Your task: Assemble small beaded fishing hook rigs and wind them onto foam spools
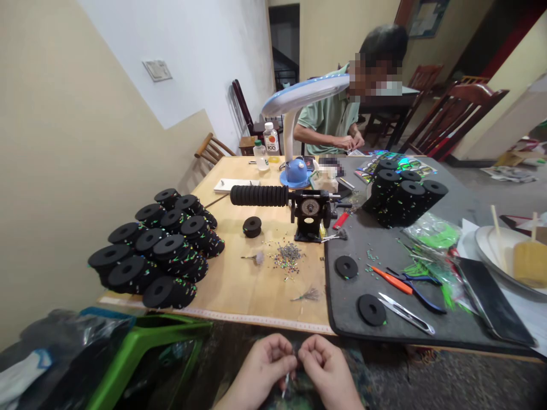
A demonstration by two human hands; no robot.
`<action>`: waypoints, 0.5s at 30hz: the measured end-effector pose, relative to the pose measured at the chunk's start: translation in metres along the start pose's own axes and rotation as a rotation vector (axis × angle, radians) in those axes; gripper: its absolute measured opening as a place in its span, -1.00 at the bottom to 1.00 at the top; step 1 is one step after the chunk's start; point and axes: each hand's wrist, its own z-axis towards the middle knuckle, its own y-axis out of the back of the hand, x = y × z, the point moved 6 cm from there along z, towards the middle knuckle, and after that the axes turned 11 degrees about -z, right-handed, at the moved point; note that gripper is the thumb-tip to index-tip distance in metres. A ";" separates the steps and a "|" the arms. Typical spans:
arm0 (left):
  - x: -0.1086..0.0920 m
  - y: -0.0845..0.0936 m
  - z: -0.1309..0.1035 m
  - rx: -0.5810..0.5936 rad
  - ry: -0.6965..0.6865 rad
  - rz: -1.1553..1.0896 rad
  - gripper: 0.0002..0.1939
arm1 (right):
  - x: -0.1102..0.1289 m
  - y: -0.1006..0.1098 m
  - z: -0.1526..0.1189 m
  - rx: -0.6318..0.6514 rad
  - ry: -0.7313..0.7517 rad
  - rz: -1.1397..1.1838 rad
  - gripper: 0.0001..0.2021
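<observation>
My left hand (pixel 270 367) and my right hand (pixel 323 367) are close together below the table's front edge, both with fingers pinched. A thin whitish piece (pixel 286 385) hangs at the left fingertips. What the right fingertips pinch is too small to tell. Beyond them on the wooden table (pixel 252 296) lie a pile of small beads (pixel 289 256) and a bundle of thin wires (pixel 307 294). Further back, a black winding device (pixel 310 213) carries a row of black discs (pixel 258 195) on its shaft.
Stacks of black foam spools (pixel 162 245) fill the table's left side; more (pixel 401 193) stand back right. Tweezers (pixel 408 314), pliers (pixel 421 290) and an orange tool (pixel 392 280) lie on the grey mat (pixel 342 307). A lamp (pixel 294 171) and a seated person (pixel 329 122) are beyond.
</observation>
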 end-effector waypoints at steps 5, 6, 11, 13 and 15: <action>0.005 0.001 -0.001 0.024 0.011 -0.080 -0.56 | -0.010 -0.001 -0.002 0.002 -0.017 0.046 -0.63; 0.007 0.001 -0.001 0.027 0.014 -0.093 -0.57 | -0.013 -0.001 -0.002 -0.003 -0.012 0.056 -0.63; 0.008 0.002 0.000 -0.007 -0.002 -0.087 -0.58 | -0.035 -0.006 0.000 -0.013 0.006 0.064 -0.63; 0.005 0.001 -0.001 -0.021 -0.029 -0.035 -0.58 | -0.040 -0.008 0.000 -0.006 0.005 0.074 -0.63; 0.001 0.000 -0.003 -0.029 -0.058 0.013 -0.57 | -0.042 -0.010 0.000 -0.001 0.002 0.093 -0.64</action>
